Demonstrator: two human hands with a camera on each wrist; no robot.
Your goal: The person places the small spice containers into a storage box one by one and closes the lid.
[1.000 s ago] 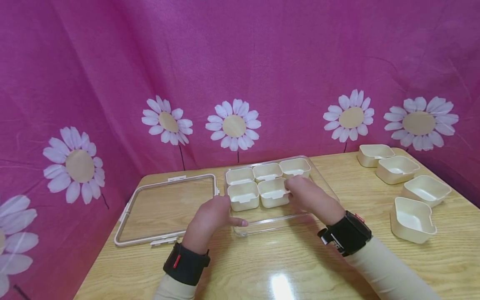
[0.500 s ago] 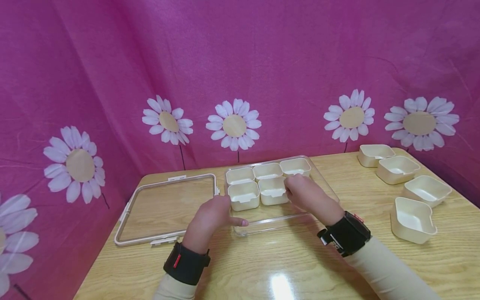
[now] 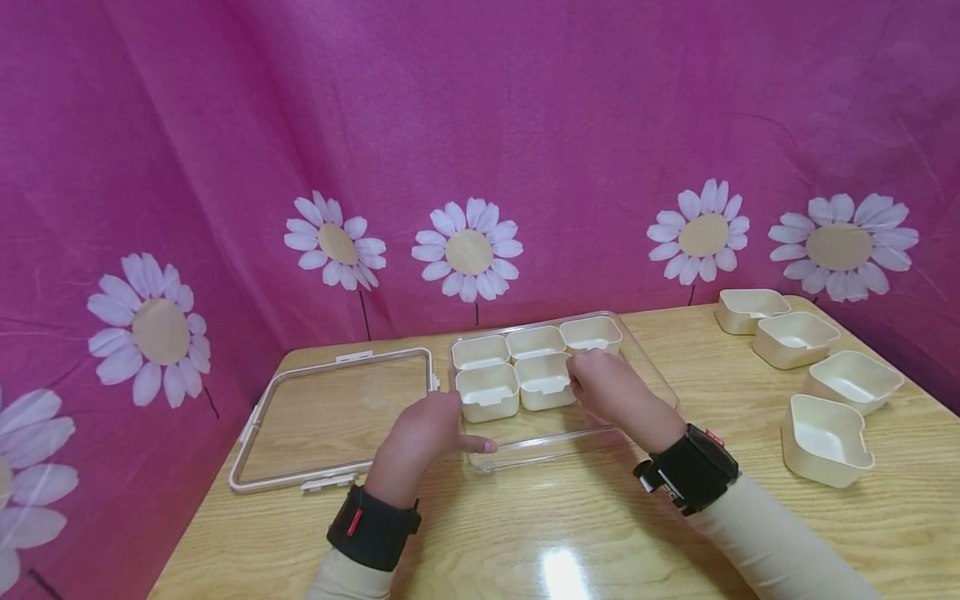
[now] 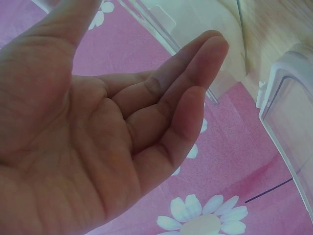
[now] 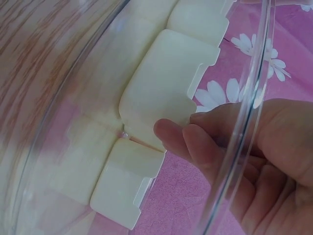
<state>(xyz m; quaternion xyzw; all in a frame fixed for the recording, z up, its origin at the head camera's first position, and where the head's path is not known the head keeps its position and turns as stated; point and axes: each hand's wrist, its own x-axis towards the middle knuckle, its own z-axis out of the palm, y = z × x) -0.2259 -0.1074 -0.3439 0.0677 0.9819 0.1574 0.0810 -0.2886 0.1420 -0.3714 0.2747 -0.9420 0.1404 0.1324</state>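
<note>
A clear shallow container (image 3: 540, 447) holds several cream bins in two rows. My right hand (image 3: 617, 390) is at the right side of the front-row bin (image 3: 545, 392) beside it. In the right wrist view, the thumb and fingertips pinch this bin (image 5: 159, 81) at its upper corner. Another front-row bin (image 3: 488, 400) sits on its left. My left hand (image 3: 423, 429) is at the container's front left corner, its thumb stretched along the near rim. Relaxed, nearly straight fingers (image 4: 188, 115) show in the left wrist view, with nothing between them and the thumb.
A clear lid (image 3: 337, 417) with a pale frame and side clips lies left of the container. Several loose cream bins (image 3: 795, 340) stand along the table's right side. The wooden table (image 3: 480, 533) backs onto a magenta curtain (image 3: 570, 150) with printed daisies.
The bin at my right hand has shifted slightly back, into line with its left neighbour. My right hand has moved a little left. The left hand stays where it was.
</note>
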